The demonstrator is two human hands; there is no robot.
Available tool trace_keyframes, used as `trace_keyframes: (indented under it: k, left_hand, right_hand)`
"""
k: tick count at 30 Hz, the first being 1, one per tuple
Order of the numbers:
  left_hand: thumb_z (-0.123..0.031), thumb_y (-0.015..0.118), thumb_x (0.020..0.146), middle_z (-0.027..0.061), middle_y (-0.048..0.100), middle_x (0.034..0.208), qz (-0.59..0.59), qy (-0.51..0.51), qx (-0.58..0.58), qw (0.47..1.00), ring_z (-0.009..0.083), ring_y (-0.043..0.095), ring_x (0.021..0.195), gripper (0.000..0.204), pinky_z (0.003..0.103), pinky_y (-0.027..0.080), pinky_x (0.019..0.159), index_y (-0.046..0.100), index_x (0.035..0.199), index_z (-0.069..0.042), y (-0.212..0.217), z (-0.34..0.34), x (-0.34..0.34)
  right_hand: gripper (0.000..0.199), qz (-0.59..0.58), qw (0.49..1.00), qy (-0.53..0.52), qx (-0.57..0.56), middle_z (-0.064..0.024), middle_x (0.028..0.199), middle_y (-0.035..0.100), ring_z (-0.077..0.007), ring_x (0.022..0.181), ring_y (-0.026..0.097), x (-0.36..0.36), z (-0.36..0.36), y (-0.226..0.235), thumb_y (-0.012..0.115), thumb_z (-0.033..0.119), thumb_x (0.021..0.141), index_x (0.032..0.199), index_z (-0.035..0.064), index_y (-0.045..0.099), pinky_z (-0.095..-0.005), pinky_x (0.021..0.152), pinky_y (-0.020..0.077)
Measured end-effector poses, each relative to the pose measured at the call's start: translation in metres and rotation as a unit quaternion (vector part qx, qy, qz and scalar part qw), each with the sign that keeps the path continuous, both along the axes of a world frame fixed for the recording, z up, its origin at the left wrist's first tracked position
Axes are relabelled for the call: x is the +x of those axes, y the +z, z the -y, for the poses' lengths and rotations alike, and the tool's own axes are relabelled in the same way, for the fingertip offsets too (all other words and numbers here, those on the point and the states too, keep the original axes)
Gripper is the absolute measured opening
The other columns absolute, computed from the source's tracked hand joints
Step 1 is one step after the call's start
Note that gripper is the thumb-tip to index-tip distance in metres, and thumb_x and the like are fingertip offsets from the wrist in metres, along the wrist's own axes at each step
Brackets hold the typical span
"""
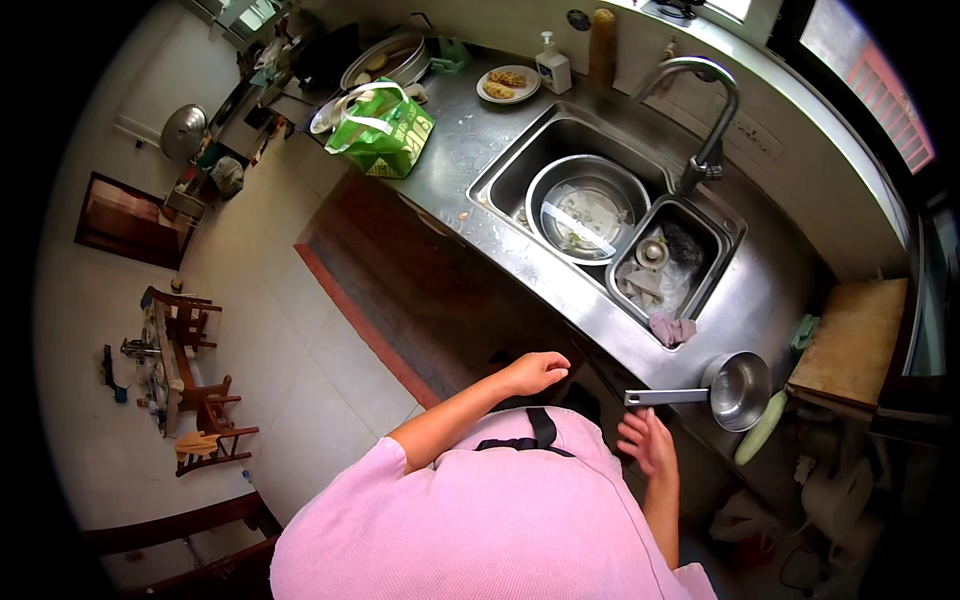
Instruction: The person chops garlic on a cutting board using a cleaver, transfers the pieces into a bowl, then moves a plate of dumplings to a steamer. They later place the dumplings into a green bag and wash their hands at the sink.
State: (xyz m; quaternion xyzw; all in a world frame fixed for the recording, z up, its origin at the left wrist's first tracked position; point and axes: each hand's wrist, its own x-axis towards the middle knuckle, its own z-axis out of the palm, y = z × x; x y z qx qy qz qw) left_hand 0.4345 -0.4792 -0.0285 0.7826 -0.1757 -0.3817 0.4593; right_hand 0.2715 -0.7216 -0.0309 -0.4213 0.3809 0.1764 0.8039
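Take the sink [520, 160] as your landmark: it is brushed stainless steel with a dull sheen, as is the counter [450, 170] around it. Inside its larger basin you see a polished metal bowl [587, 208]. Above it rises a smooth metal tap [712, 110]. On its front rim lies a soft pink cloth [672, 328]. To its right, near your right hand [648, 440], sits a glossy metal saucepan [738, 388]; beyond that is a matt wooden board [852, 340]. To its left stands a shiny green plastic bag [385, 128]. Your garment [480, 530] is matt pink fabric.
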Motion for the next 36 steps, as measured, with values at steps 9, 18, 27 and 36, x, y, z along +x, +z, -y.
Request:
trace_keyframes:
  k: [9, 18, 27, 36]
  left_hand:
    - [-0.023, 0.045, 0.086, 0.0027, 0.054, 0.065, -0.128, 0.169, -0.083, 0.974, 0.0100, 0.051, 0.062, 0.027, 0.024, 0.043, 0.063, 0.050, 0.069, -0.004, -0.037, -0.135, 0.072]
    - [-0.032, 0.046, 0.086, 0.0026, 0.053, 0.061, -0.142, 0.234, -0.048, 0.961, 0.0107, 0.052, 0.059, 0.037, 0.025, 0.044, 0.060, 0.049, 0.062, -0.005, -0.023, -0.213, 0.129]
    - [-0.031, 0.045, 0.087, 0.0009, 0.056, 0.069, -0.152, 0.380, -0.010, 0.912, 0.0088, 0.055, 0.067, 0.028, 0.021, 0.040, 0.060, 0.053, 0.074, -0.008, -0.021, -0.247, 0.127]
    - [-0.031, 0.045, 0.087, 0.0019, 0.058, 0.077, -0.150, 0.410, -0.009, 0.900, 0.0105, 0.056, 0.072, 0.025, 0.023, 0.042, 0.066, 0.053, 0.080, -0.008, -0.008, -0.248, 0.128]
  right_hand:
    - [0.029, 0.080, 0.972, 0.131, -0.177, -0.0048, 0.084, 0.059, -0.0121, 0.075, 0.056, 0.090, -0.049, 0.082, 0.051, 0.030, 0.083, 0.099, 0.0051, 0.053, -0.0245, 0.059, 0.0447]
    - [0.028, -0.089, 0.632, 0.124, -0.760, -0.0196, 0.090, 0.057, -0.0343, 0.092, 0.052, 0.177, 0.028, -0.049, 0.059, 0.017, 0.071, 0.095, 0.0022, 0.056, -0.0393, 0.080, 0.0417]
    - [0.016, 0.085, 0.767, 0.217, -0.598, -0.0089, 0.074, 0.056, -0.0256, 0.068, 0.057, 0.180, -0.036, -0.050, 0.062, 0.005, 0.067, 0.082, 0.0063, 0.058, -0.0325, 0.064, 0.0452]
    - [0.012, 0.354, 0.627, 0.305, -0.623, -0.0060, 0.075, 0.051, -0.0254, 0.065, 0.054, 0.357, -0.249, -0.053, 0.064, 0.021, 0.068, 0.077, 0.0149, 0.059, -0.0368, 0.055, 0.0451]
